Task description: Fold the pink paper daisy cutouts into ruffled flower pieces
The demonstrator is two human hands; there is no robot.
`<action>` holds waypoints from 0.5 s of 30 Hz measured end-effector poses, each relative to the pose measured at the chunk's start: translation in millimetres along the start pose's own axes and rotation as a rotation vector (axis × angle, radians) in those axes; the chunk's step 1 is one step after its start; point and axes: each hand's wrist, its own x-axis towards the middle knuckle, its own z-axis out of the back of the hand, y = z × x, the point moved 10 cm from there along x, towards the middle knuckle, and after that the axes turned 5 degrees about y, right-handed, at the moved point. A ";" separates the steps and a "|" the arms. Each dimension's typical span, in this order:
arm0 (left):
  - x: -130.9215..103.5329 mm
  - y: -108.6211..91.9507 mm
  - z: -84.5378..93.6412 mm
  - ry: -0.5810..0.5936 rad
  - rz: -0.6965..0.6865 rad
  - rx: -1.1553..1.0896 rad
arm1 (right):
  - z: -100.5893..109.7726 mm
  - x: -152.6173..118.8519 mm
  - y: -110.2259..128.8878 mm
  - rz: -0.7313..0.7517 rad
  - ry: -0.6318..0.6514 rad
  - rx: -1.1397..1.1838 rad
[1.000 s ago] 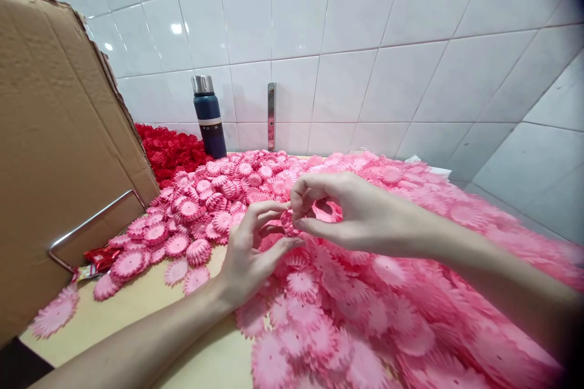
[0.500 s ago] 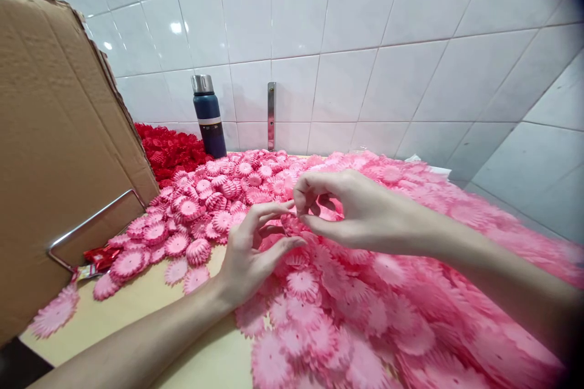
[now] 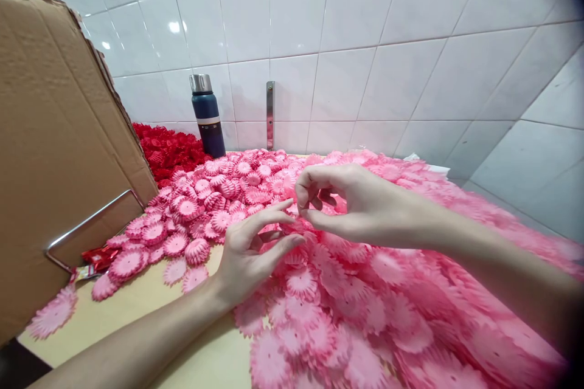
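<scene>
Over a heap of pink scalloped fabric flower pieces (image 3: 374, 310), my two hands are close together. My left hand (image 3: 250, 249) has its fingers stretched out and the thumb apart, with pink pieces visible behind the gap. Just to its right, my right hand (image 3: 347, 200) is curled, its thumb and index fingertips brought together in a pinch. Whatever sits in that pinch, if anything, is too small and too close in colour to the heap to make out. Cupped, thicker pink flower pieces (image 3: 187, 209) lie to the left of my hands.
On the left stands a cardboard box (image 3: 59, 152) with a bent metal rod (image 3: 93, 219) in front. A dark blue flask (image 3: 208, 121) stands near red flower pieces (image 3: 171, 152). A red wrapper (image 3: 99, 257) lies by the box. Behind is a tiled wall (image 3: 351, 30) with a metal strip (image 3: 270, 115).
My right hand has shifted up slightly, and the gap between it and my left fingertips is a little wider. The view has moved very slightly; the heap looks the same.
</scene>
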 end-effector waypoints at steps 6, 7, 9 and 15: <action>1.8 -11.4 0.1 0.005 -0.064 0.123 | 6.8 -0.4 -8.9 -0.032 -0.036 -0.050; 1.8 -10.5 -0.1 0.007 -0.055 0.119 | 6.7 -0.3 -9.8 -0.036 -0.036 -0.050; 1.5 -6.9 0.8 -0.003 -0.025 0.091 | 5.5 -0.2 -9.7 -0.037 -0.028 -0.036; 3.5 -10.5 -1.3 0.009 -0.044 0.158 | 0.4 -0.9 -1.6 -0.009 0.016 0.006</action>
